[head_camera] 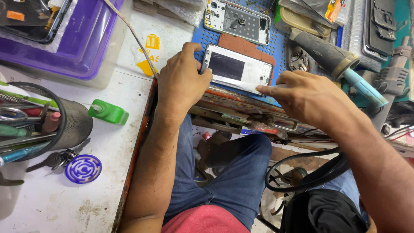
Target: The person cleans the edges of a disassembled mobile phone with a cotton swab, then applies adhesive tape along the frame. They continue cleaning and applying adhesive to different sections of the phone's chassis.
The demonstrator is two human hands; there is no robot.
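White and silver, a flat rectangular phone body with a dark panel (236,69) lies near the front edge of a blue perforated work mat (276,47) on the bench (51,203). Both bare forearms reach forward from the person's lap, over blue jeans.

The left hand (181,82) comes in palm down with the wrist straight; its fingers curl over the phone's left end and the thumb presses the near corner, so the grip is closed on the phone. The right hand (308,97) lies knuckles up, index finger and thumb stretched leftward and pinched at the phone's lower right corner, seemingly around a small pale tool that is too hidden to identify.

Behind the phone rests a second opened phone frame (238,19). A hot-air tool with a black handle and light blue nozzle (340,64) lies just right of the right hand. Far left stand a black mesh tool cup (75,125) and a small green bottle (108,112).
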